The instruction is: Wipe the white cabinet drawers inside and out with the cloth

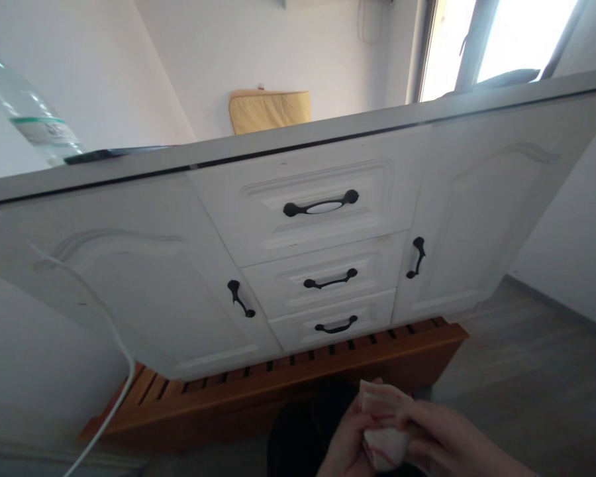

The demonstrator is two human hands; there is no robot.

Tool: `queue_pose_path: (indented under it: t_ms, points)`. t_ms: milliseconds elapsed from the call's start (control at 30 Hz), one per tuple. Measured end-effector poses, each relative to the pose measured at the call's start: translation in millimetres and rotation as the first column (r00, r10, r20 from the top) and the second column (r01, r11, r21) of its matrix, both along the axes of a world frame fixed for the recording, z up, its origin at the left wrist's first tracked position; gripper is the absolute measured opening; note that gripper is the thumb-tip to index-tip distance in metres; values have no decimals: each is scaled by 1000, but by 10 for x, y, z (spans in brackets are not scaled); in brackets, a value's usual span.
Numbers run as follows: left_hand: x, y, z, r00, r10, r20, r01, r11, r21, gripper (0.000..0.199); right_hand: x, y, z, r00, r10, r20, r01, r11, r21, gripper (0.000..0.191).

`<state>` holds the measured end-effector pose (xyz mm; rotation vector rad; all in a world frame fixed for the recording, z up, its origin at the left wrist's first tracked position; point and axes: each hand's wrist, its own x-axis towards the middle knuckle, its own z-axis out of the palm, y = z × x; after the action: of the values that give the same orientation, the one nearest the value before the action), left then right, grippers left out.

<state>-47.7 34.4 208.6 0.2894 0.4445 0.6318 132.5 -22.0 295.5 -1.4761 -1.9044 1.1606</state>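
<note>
Low in the head view, both hands are closed around a small white folded bundle (386, 445) with reddish marks. It looks soft and crumpled; whether it is cloth, paper or plastic I cannot tell. My left hand (346, 438) grips its left side, the thumb lying across the front. From the right, my right hand (440, 430) pinches the upper right part with bent fingers. The bundle's underside is hidden by the hands. Dark-clothed legs (298, 430) show just behind and left of them.
A white cabinet (322, 242) with drawers and two doors, all with black handles, stands ahead on a slatted wooden base (278, 391). A white cable (124, 351) hangs at left. On top are a plastic bottle (30, 109) and a dark flat object (114, 154).
</note>
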Motion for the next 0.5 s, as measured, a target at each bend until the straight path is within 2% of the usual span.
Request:
queue_pose_path:
  t_ms: [67,133,167,233,300,333,433,500]
  points:
    - [0,-15,32,999,7,-51,-7,1000,-7,65,71,39,-103,995,-100,-31,99,995,-21,10]
    - [-7,-47,111,997,-36,-69,37,999,10,61,145,79,-181,987,-147,-65,148,989,9,9]
    - [-15,-65,160,996,-61,-63,63,998,21,62,183,95,-207,987,-141,-78,145,989,41,14]
    - [-33,-96,243,992,-117,-46,118,992,35,66,255,110,-238,989,-117,-93,123,990,63,35]
    - [-46,-112,277,991,-130,-34,131,991,18,70,314,110,-255,987,-92,-129,90,996,-24,61]
    - [-48,-115,271,992,-121,-27,121,993,4,73,334,107,-267,983,-86,-163,72,993,-90,67]
    - [-44,-105,193,996,-86,-27,84,995,-44,79,358,105,-344,955,-106,-276,46,976,-214,63]
    - [-43,-96,134,997,-71,-44,67,995,-79,75,367,114,-438,930,-197,-311,123,962,-242,59]
